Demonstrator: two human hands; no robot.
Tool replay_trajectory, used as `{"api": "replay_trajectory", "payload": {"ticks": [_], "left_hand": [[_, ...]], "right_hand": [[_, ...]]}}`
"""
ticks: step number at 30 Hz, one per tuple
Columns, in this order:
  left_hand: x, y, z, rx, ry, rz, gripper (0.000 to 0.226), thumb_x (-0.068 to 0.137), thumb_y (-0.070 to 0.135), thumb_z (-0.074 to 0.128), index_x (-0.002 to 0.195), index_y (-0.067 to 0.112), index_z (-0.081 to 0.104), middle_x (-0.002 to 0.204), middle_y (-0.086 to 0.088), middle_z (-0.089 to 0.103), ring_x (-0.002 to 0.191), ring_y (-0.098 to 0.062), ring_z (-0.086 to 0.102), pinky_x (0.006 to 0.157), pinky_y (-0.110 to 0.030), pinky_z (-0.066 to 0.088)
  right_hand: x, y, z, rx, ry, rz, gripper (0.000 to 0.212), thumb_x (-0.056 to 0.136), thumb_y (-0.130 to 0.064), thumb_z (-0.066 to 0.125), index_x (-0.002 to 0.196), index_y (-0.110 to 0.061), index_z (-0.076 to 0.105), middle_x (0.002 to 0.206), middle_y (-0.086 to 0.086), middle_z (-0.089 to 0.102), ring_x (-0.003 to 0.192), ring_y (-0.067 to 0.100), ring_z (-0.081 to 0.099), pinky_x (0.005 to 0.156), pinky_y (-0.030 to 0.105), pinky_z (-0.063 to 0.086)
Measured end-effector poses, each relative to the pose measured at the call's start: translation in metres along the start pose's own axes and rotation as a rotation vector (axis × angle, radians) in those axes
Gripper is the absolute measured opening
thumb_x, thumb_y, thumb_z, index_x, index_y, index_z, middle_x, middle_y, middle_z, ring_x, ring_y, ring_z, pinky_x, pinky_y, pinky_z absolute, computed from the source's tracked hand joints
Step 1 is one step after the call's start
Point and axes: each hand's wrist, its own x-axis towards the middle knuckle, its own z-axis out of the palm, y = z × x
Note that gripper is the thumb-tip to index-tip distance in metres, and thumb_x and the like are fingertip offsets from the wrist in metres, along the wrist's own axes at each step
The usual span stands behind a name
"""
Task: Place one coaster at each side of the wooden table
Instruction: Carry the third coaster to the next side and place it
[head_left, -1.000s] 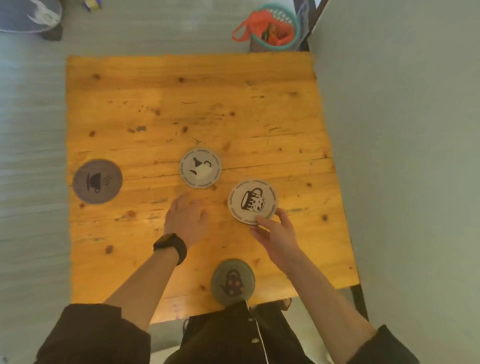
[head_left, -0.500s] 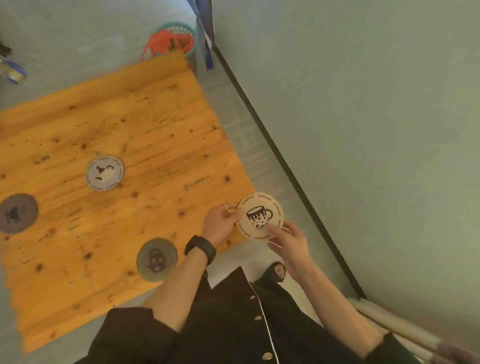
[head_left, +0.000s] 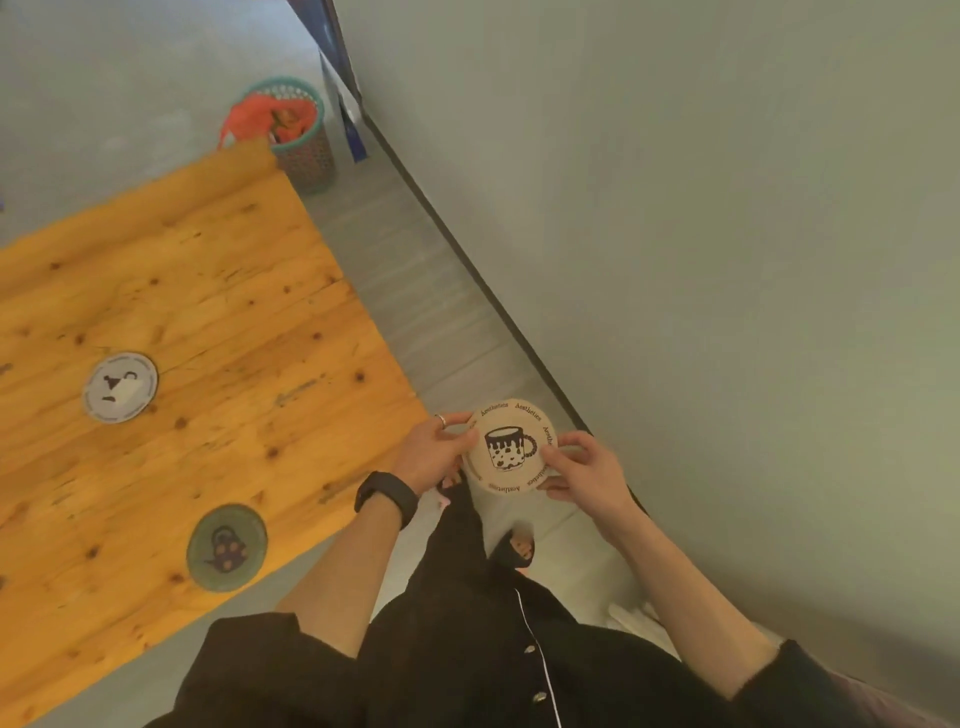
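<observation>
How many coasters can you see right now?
3. The mug coaster is held off the table between the left hand and right hand. The pale grey coaster and green teapot coaster lie on the wooden table. Others may be out of frame.

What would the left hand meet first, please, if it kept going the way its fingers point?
The left hand points right and already touches the mug coaster; beyond it is the right hand, though depth is unclear.

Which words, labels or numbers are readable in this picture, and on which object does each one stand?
"Aesthetics": repeated around the rim of the beige mug coaster, held off the table between the left hand and right hand.
White coaster on the table: rim lettering too blurred to read.
Green teapot coaster: no readable text.
</observation>
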Motion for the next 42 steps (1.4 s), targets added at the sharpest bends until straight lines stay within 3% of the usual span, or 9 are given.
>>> {"api": "replay_trajectory", "payload": {"ticks": [7, 12, 19, 21, 25, 29, 33, 37, 42], "left_hand": [[0.034, 0.0, 0.0, -0.242, 0.173, -0.108, 0.036, 0.088, 0.006, 0.068, 0.122, 0.013, 0.057, 0.089, -0.002, 0.07, 0.078, -0.013, 0.066, 0.065, -0.025, 0.054], [0.076, 0.026, -0.021, -0.341, 0.267, -0.098, 0.036, 0.087, 0.007, 0.07, 0.122, 0.012, 0.06, 0.081, 0.001, 0.069, 0.061, -0.004, 0.063, 0.043, -0.015, 0.045], [0.112, 0.066, -0.063, -0.52, 0.413, -0.148, 0.037, 0.087, 0.001, 0.067, 0.122, 0.006, 0.058, 0.104, -0.026, 0.069, 0.058, -0.008, 0.059, 0.041, -0.013, 0.046], [0.121, 0.071, -0.08, -0.566, 0.469, -0.16, 0.037, 0.087, 0.005, 0.068, 0.123, 0.009, 0.059, 0.103, -0.022, 0.07, 0.064, -0.014, 0.062, 0.046, -0.017, 0.05], [0.137, 0.077, -0.111, -0.724, 0.612, -0.187, 0.037, 0.085, 0.01, 0.072, 0.121, 0.014, 0.063, 0.106, -0.019, 0.071, 0.09, -0.031, 0.068, 0.081, -0.044, 0.058], [0.146, 0.083, -0.134, -0.899, 0.765, -0.218, 0.033, 0.085, 0.009, 0.07, 0.118, 0.014, 0.065, 0.088, -0.007, 0.073, 0.072, -0.022, 0.066, 0.068, -0.038, 0.059], [0.147, 0.094, -0.149, -1.035, 0.945, -0.296, 0.031, 0.083, 0.012, 0.073, 0.113, 0.018, 0.065, 0.097, -0.011, 0.074, 0.077, -0.027, 0.067, 0.076, -0.043, 0.06], [0.154, 0.112, -0.152, -1.178, 1.131, -0.384, 0.025, 0.083, 0.014, 0.073, 0.106, 0.02, 0.066, 0.092, -0.007, 0.075, 0.07, -0.023, 0.068, 0.072, -0.039, 0.061], [0.176, 0.125, -0.153, -1.353, 1.311, -0.485, 0.023, 0.081, 0.021, 0.076, 0.101, 0.018, 0.067, 0.084, -0.002, 0.075, 0.064, -0.02, 0.067, 0.07, -0.037, 0.062]], "right_hand": [[0.06, -0.034, 0.013, -0.169, -0.058, 0.003, 0.013, 0.092, -0.026, 0.071, 0.101, -0.021, 0.063, 0.095, 0.002, 0.076, 0.076, 0.018, 0.077, 0.066, 0.029, 0.062], [0.121, -0.091, 0.031, -0.365, -0.1, -0.067, 0.016, 0.093, -0.022, 0.069, 0.106, -0.023, 0.061, 0.098, 0.001, 0.073, 0.083, 0.016, 0.074, 0.067, 0.029, 0.061], [0.183, -0.192, 0.079, -0.615, -0.277, -0.196, 0.023, 0.094, -0.015, 0.068, 0.107, -0.03, 0.056, 0.089, -0.011, 0.068, 0.074, 0.006, 0.071, 0.051, 0.012, 0.052], [0.196, -0.215, 0.097, -0.668, -0.33, -0.219, 0.021, 0.095, -0.016, 0.067, 0.108, -0.03, 0.058, 0.091, -0.011, 0.069, 0.078, 0.007, 0.072, 0.053, 0.012, 0.053], [0.228, -0.252, 0.142, -0.79, -0.456, -0.265, 0.021, 0.095, -0.02, 0.066, 0.113, -0.029, 0.059, 0.098, -0.004, 0.072, 0.084, 0.01, 0.072, 0.055, 0.014, 0.055], [0.265, -0.283, 0.199, -0.97, -0.598, -0.339, 0.02, 0.095, -0.023, 0.066, 0.1, -0.04, 0.057, 0.095, -0.007, 0.073, 0.065, 0.0, 0.07, 0.051, 0.012, 0.05], [0.293, -0.313, 0.255, -1.141, -0.834, -0.407, 0.024, 0.095, -0.027, 0.067, 0.094, -0.046, 0.053, 0.103, -0.008, 0.073, 0.069, 0.003, 0.073, 0.058, 0.021, 0.055], [0.31, -0.342, 0.307, -1.307, -1.049, -0.487, 0.024, 0.093, -0.025, 0.07, 0.096, -0.044, 0.055, 0.104, -0.006, 0.074, 0.086, 0.014, 0.075, 0.079, 0.041, 0.063], [0.323, -0.359, 0.354, -1.442, -1.175, -0.612, 0.022, 0.091, -0.026, 0.072, 0.095, -0.041, 0.057, 0.093, -0.014, 0.071, 0.084, 0.012, 0.074, 0.081, 0.042, 0.062]]}}
